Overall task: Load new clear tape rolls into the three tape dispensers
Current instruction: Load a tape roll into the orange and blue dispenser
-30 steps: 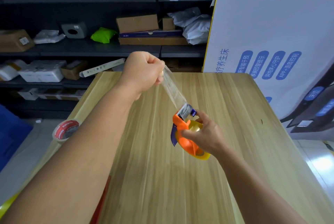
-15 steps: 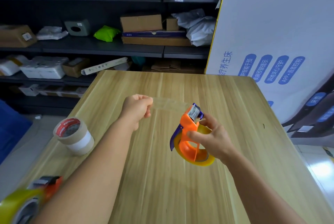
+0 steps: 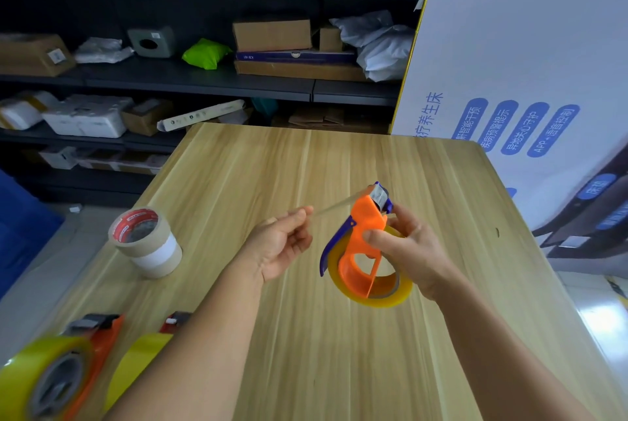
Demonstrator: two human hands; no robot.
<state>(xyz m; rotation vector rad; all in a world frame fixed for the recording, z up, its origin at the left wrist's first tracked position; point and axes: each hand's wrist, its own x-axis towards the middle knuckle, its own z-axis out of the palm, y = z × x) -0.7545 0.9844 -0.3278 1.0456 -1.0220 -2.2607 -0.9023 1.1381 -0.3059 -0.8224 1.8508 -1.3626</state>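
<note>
My right hand [image 3: 409, 245] grips an orange tape dispenser [image 3: 365, 240] with a blue blade guard, held above the middle of the wooden table [image 3: 339, 352]. A yellowish clear tape roll [image 3: 390, 298] sits in it. A short strip of clear tape [image 3: 334, 207] runs from the dispenser's head to my left hand [image 3: 282, 244], whose fingertips pinch its end, palm turned up. Two more orange dispensers loaded with clear tape lie at the near left: one [image 3: 57, 373] at the table corner, the other [image 3: 142, 359] partly hidden behind my left forearm.
A stack of tape rolls [image 3: 146, 240], brown on top with a red core, stands at the table's left edge. A large white printed board [image 3: 530, 80] leans along the right side. Dark shelves [image 3: 204, 80] with boxes and bags fill the background.
My left hand came down from high above the table towards the dispenser and turned palm up, so the tape strip is shorter. The view tilted down, revealing the two dispensers at the near left.
</note>
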